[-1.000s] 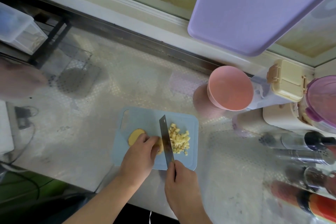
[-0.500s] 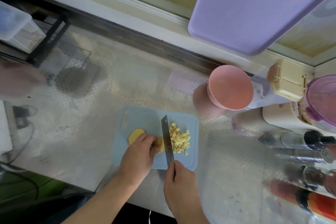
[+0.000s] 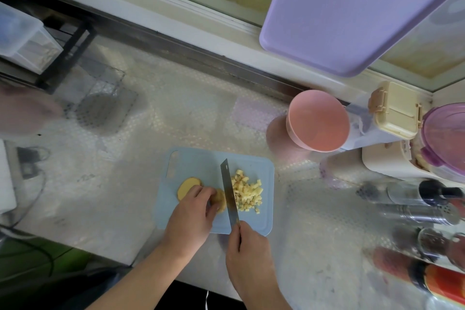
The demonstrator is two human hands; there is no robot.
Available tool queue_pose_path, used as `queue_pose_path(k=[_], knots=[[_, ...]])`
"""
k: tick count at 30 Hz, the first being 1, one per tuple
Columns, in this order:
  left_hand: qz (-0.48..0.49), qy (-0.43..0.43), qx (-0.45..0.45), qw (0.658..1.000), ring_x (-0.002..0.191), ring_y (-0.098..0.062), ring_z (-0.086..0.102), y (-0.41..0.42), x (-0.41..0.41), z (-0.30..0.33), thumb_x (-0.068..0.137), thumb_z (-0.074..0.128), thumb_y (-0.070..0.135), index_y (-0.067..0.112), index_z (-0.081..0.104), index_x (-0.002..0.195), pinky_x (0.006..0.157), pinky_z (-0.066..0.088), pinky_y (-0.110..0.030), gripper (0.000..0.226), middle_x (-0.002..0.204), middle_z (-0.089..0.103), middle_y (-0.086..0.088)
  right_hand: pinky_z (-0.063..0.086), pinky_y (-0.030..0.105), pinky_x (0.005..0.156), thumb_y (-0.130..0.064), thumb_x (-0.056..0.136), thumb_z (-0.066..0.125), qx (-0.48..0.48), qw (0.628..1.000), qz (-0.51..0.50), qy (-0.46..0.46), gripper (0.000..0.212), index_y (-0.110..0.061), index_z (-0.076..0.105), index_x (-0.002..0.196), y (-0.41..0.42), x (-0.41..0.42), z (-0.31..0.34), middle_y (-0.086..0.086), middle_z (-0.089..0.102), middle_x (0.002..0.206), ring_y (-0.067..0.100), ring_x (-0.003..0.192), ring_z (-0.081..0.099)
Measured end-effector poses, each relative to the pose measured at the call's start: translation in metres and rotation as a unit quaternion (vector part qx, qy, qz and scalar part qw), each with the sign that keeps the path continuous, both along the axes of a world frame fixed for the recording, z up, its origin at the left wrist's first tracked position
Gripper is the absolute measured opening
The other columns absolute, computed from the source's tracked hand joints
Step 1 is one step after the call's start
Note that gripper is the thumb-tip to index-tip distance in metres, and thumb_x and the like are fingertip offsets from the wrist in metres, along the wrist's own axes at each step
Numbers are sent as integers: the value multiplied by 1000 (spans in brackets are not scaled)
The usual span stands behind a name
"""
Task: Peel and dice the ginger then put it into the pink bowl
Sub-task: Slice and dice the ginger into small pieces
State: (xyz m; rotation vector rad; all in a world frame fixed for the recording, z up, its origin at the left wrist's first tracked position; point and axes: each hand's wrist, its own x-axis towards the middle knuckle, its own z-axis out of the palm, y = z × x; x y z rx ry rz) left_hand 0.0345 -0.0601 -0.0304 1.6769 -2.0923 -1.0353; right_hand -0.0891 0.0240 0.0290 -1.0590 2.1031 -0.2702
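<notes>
On the blue cutting board (image 3: pixel 196 166), our left hand (image 3: pixel 191 216) curls over the ginger piece (image 3: pixel 218 200); our right hand (image 3: pixel 247 251) grips the knife (image 3: pixel 229 194) against it. Diced ginger (image 3: pixel 247 192) lies right, pink bowl (image 3: pixel 318 121) beyond.

I see my left hand (image 3: pixel 190 211) curled over a ginger piece (image 3: pixel 219 199) on the blue cutting board (image 3: pixel 201 163), with my right hand (image 3: pixel 247 250) gripping the knife (image 3: pixel 229 194), blade against that piece. Diced ginger (image 3: pixel 247 192) lies right of the blade; a ginger slice (image 3: pixel 187 185) left. The pink bowl (image 3: pixel 318 121) stands beyond the board.
</notes>
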Motion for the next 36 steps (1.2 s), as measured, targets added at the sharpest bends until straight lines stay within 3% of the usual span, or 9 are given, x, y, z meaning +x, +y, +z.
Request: queue_pose_path(k=[5,9,13,18,25,30,36], knots=[[-6,6,0,1000,75,-10,61,-1,1,0,96,71,25,23,69,101,64,56,-36,6,97,58,10,33,26,48,-28,106,40,2,1000,-10,7,41,-22,30,66,2,-3,8,-2,37,57,15,51,34],[-17,5,-11,1000,75,-11,60,-2,0,1,96,72,23,21,69,101,62,54,-30,6,97,58,9,36,26,53,-30,107,38,14,1000,6,5,40,-22,32,68,1,3,10,-1,43,61,16,55,40],[-21,5,-15,1000,73,-14,59,-2,-1,2,95,71,20,18,67,98,59,52,-33,5,94,56,8,36,26,55,-32,106,34,47,998,29,21,34,-21,39,75,-1,8,11,-2,50,69,15,63,48],[-24,11,-20,999,70,-14,56,-3,-2,2,94,72,17,17,67,93,56,45,-28,5,89,53,11,32,24,49,-27,105,35,91,993,62,30,32,-24,31,73,-9,13,12,-5,42,68,12,59,42],[-27,21,-25,999,75,-14,59,-6,1,-2,95,71,21,19,66,91,60,52,-37,7,88,55,10,37,23,50,-22,105,39,31,998,48,36,25,-16,48,83,-28,13,-10,3,60,74,20,67,58],[-25,17,-22,999,71,-13,57,-4,1,-1,95,70,21,19,65,89,58,52,-36,8,88,54,11,31,24,47,-23,104,41,0,999,26,30,33,-20,39,71,-14,15,-4,-1,48,62,14,55,45],[-26,19,-25,999,69,-11,55,-4,1,-1,95,71,18,20,65,88,57,48,-30,9,86,52,12,34,25,48,-24,105,38,14,999,35,22,37,-22,31,69,-10,17,5,-4,41,61,13,52,39]])
